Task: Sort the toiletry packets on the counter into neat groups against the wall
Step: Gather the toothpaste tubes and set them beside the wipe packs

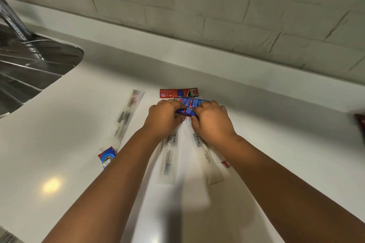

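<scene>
Both hands meet over the white counter [59, 124]. My left hand [164, 116] and my right hand [211, 120] together grip a bundle of blue toothpaste packets [190, 104]. Just beyond it a red packet [178, 92] lies flat near the wall. A long clear toothbrush sleeve [128, 114] lies to the left. Two more clear sleeves lie under my forearms, one [169, 156] in the middle and the other [207, 156] beside it on the right. A small blue and red sachet [106, 157] sits at the left by my left forearm.
A steel sink [29, 65] with a tap is set into the counter at the far left. A tiled wall [217, 16] runs along the back above a low white upstand. A dark red object [360, 124] shows at the right edge.
</scene>
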Demonstrator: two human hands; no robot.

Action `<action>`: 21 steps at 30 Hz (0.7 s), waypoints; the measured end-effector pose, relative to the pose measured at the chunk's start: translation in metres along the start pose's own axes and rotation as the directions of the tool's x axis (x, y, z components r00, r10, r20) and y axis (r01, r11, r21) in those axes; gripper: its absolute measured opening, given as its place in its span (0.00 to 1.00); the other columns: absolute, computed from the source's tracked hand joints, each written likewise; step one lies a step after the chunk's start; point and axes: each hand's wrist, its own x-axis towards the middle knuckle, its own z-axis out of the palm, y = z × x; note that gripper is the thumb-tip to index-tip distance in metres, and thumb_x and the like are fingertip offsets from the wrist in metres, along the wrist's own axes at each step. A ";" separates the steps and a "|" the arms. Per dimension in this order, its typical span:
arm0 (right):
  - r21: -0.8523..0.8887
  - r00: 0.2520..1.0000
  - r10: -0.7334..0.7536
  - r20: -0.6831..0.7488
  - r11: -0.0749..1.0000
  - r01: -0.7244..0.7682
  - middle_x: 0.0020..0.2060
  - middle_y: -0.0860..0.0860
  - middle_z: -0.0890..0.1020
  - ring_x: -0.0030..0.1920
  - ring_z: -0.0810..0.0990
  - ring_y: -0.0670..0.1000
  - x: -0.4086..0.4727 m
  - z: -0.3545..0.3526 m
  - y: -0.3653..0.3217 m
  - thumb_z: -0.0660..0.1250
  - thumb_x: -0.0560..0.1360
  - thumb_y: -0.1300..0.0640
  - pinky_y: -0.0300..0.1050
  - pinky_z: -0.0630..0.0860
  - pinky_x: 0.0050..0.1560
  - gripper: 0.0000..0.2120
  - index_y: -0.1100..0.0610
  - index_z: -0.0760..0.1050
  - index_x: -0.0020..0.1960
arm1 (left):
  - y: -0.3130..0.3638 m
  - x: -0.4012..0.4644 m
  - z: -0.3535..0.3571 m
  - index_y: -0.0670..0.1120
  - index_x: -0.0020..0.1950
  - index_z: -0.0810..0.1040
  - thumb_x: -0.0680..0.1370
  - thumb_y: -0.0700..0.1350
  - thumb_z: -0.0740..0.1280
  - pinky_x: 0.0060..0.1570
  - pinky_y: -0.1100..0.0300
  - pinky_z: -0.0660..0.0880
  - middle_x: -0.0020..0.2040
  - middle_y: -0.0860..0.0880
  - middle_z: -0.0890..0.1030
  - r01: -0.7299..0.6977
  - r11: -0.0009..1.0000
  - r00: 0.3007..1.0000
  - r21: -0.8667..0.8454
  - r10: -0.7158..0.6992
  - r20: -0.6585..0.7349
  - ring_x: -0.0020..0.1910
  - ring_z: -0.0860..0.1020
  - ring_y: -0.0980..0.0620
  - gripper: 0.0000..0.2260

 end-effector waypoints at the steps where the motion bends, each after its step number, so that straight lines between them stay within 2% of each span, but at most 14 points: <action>1: -0.020 1.000 -0.019 -0.021 1.000 0.019 0.53 0.52 0.80 0.56 0.73 0.56 -0.001 0.000 0.000 0.60 0.77 0.49 0.49 0.68 0.51 0.14 0.54 0.78 0.57 | 0.001 0.000 0.000 0.55 0.57 0.80 0.73 0.50 0.70 0.52 0.51 0.74 0.56 0.53 0.81 -0.010 1.000 1.000 0.001 0.011 -0.029 0.55 0.77 0.49 0.13; 5: 0.042 0.991 -0.009 -0.132 0.999 0.015 0.45 0.52 0.81 0.49 0.76 0.57 -0.003 -0.003 0.001 0.60 0.78 0.51 0.49 0.68 0.46 0.11 0.55 0.79 0.48 | 0.003 0.002 -0.007 0.56 0.51 0.82 0.74 0.51 0.68 0.49 0.51 0.75 0.49 0.54 0.84 -0.056 0.998 0.991 -0.013 0.054 -0.126 0.49 0.79 0.50 0.07; 7: 0.187 0.985 0.046 -0.164 0.982 -0.015 0.42 0.50 0.81 0.45 0.77 0.55 -0.003 -0.010 0.003 0.61 0.78 0.50 0.47 0.69 0.43 0.10 0.53 0.80 0.47 | 0.006 0.001 -0.012 0.56 0.51 0.83 0.75 0.52 0.68 0.49 0.51 0.75 0.47 0.54 0.84 -0.041 0.997 0.990 -0.070 0.030 -0.139 0.47 0.79 0.51 0.07; 8: 0.316 0.982 0.100 -0.159 0.948 -0.045 0.40 0.49 0.81 0.43 0.77 0.53 -0.005 -0.016 0.004 0.62 0.77 0.50 0.46 0.71 0.42 0.09 0.52 0.80 0.47 | 0.008 0.000 -0.015 0.56 0.52 0.82 0.75 0.53 0.68 0.50 0.51 0.76 0.47 0.54 0.84 -0.011 0.992 0.992 -0.123 -0.005 -0.127 0.46 0.80 0.52 0.08; 10: 0.606 0.964 0.247 -0.097 0.783 -0.140 0.38 0.46 0.82 0.40 0.78 0.47 -0.010 -0.028 0.006 0.66 0.76 0.51 0.43 0.73 0.40 0.05 0.50 0.79 0.45 | 0.013 -0.002 -0.020 0.55 0.53 0.82 0.74 0.53 0.69 0.51 0.52 0.76 0.47 0.54 0.84 0.053 0.973 0.994 -0.226 -0.073 -0.081 0.45 0.80 0.52 0.09; 13: 0.856 0.914 0.404 0.020 0.465 -0.224 0.35 0.46 0.81 0.34 0.78 0.43 -0.020 -0.043 0.008 0.70 0.74 0.58 0.40 0.75 0.37 0.03 0.52 0.78 0.43 | 0.024 -0.007 -0.027 0.53 0.51 0.83 0.74 0.51 0.70 0.47 0.55 0.77 0.44 0.54 0.84 0.076 0.931 0.996 -0.358 -0.084 -0.009 0.43 0.80 0.53 0.08; 15: 0.939 0.888 0.453 0.081 0.264 -0.221 0.35 0.50 0.81 0.32 0.78 0.42 -0.028 -0.054 0.011 0.69 0.75 0.63 0.36 0.74 0.35 0.01 0.59 0.78 0.45 | 0.034 -0.011 -0.031 0.51 0.48 0.83 0.74 0.49 0.71 0.44 0.54 0.76 0.41 0.52 0.84 0.086 0.883 0.996 -0.462 -0.069 0.054 0.41 0.81 0.52 0.05; 17: 0.963 0.861 0.486 0.151 0.124 -0.239 0.34 0.52 0.81 0.29 0.79 0.42 -0.037 -0.068 0.016 0.67 0.75 0.64 0.34 0.73 0.30 0.02 0.63 0.77 0.47 | 0.048 -0.017 -0.034 0.50 0.46 0.83 0.73 0.48 0.72 0.44 0.54 0.77 0.41 0.49 0.84 0.124 0.816 0.989 -0.565 -0.055 0.138 0.41 0.82 0.51 0.04; 21: 0.964 0.840 0.490 0.233 -0.004 -0.264 0.30 0.49 0.82 0.29 0.79 0.43 -0.058 -0.083 0.034 0.66 0.76 0.62 0.34 0.74 0.28 0.02 0.60 0.77 0.45 | 0.076 -0.031 -0.033 0.47 0.45 0.83 0.72 0.44 0.73 0.42 0.60 0.77 0.42 0.45 0.85 0.211 0.633 0.961 -0.745 0.004 0.276 0.39 0.82 0.53 0.03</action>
